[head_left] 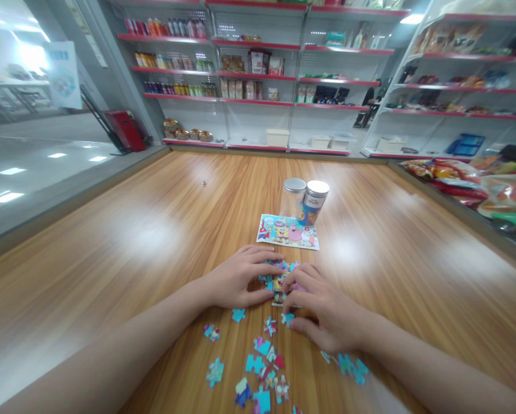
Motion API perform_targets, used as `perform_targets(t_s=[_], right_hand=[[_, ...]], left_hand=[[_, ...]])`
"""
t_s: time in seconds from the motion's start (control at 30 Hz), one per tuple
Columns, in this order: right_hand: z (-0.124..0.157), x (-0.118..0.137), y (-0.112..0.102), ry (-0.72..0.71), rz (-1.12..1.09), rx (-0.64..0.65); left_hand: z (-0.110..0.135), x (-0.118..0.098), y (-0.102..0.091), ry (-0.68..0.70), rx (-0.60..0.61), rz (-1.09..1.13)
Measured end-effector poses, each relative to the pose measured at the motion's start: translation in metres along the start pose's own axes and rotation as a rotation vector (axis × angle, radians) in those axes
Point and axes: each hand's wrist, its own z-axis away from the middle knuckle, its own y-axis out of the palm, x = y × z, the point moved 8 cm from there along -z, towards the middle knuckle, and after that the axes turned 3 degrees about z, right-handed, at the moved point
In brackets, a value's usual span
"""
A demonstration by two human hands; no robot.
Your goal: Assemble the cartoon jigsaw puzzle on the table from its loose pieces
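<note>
A partly joined jigsaw puzzle [278,283] lies on the wooden table between my hands, showing a yellow cartoon figure. My left hand [243,277] rests over its left side with fingers stretched out, covering some of it. On the right side, my right hand [320,305] has its fingertips on the joined pieces, its thumb spread below. A loose light-blue puzzle piece [288,319] lies by that thumb. Closer to me are several scattered puzzle pieces [254,363], mostly blue, with more blue pieces [353,368] under my right wrist. Beyond my hands lies the picture sheet [288,233] with cartoon figures.
Behind the sheet stand a clear jar [293,198] with a metal lid and a printed can [314,204]. A tiny object [204,183] sits farther left. Snack bags [451,178] border the table's right edge. Stocked shelves [258,75] line the back.
</note>
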Motion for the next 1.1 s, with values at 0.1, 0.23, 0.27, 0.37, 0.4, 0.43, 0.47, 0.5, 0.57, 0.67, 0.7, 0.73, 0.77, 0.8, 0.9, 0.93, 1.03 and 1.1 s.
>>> perform_targets(t_s=[0.1,0.23,0.27,0.37,0.4,0.43,0.47,0.5,0.57,0.67,0.7,0.73,0.77,0.8,0.9,0.93,1.03,1.1], right_hand=[[-0.0001,-0.0004,0.0000,0.014,-0.002,0.008],[0.0001,0.0006,-0.0001,0.016,-0.005,0.016],[0.0002,0.0008,-0.0001,0.016,-0.004,0.019],[0.0001,0.0012,0.0005,0.018,0.012,0.033],[0.0000,0.0012,0.0008,0.017,0.018,0.038],[-0.0001,0.0013,0.0011,0.015,0.023,0.041],[-0.0002,0.0013,0.0012,0.012,0.025,0.043],[-0.0003,0.0011,0.0014,0.013,0.026,0.046],[-0.0005,0.0010,0.0019,0.016,0.026,0.051],[-0.0005,0.0020,0.0025,0.021,0.035,0.064],[-0.0004,0.0026,0.0025,0.022,0.040,0.067],[-0.0004,0.0032,0.0026,0.023,0.046,0.070],[-0.0004,0.0038,0.0025,0.026,0.051,0.073],[-0.0003,0.0044,0.0026,0.027,0.056,0.076],[-0.0004,0.0060,0.0038,0.028,0.070,0.092],[-0.0004,0.0063,0.0045,0.029,0.075,0.098],[-0.0010,0.0065,0.0058,0.033,0.096,0.111],[-0.0014,0.0063,0.0055,0.034,0.112,0.109]], left_hand=[[0.0001,-0.0002,0.0001,0.003,-0.002,-0.005],[0.0002,-0.0009,-0.0008,0.011,-0.011,0.005],[0.0003,-0.0009,-0.0008,0.012,-0.012,0.006],[0.0005,-0.0001,-0.0004,0.013,-0.015,0.002],[0.0006,0.0004,-0.0001,0.010,-0.014,-0.001],[0.0006,0.0009,0.0004,0.007,-0.011,-0.003],[0.0007,0.0013,0.0010,0.004,-0.007,-0.006],[0.0007,0.0016,0.0015,0.002,-0.003,-0.008],[0.0008,0.0019,0.0024,-0.002,0.007,-0.012],[0.0010,0.0019,0.0021,-0.003,0.007,-0.013],[0.0011,0.0018,0.0018,-0.003,0.004,-0.012],[0.0011,0.0016,0.0014,-0.002,0.002,-0.011],[0.0011,0.0015,0.0011,-0.001,0.001,-0.010],[0.0011,0.0014,0.0011,0.000,0.002,-0.010],[0.0009,0.0012,0.0014,0.000,0.006,-0.012],[0.0008,0.0012,0.0015,0.000,0.007,-0.014],[0.0008,0.0014,0.0019,0.002,0.008,-0.018],[0.0009,0.0017,0.0020,0.004,0.009,-0.018]])
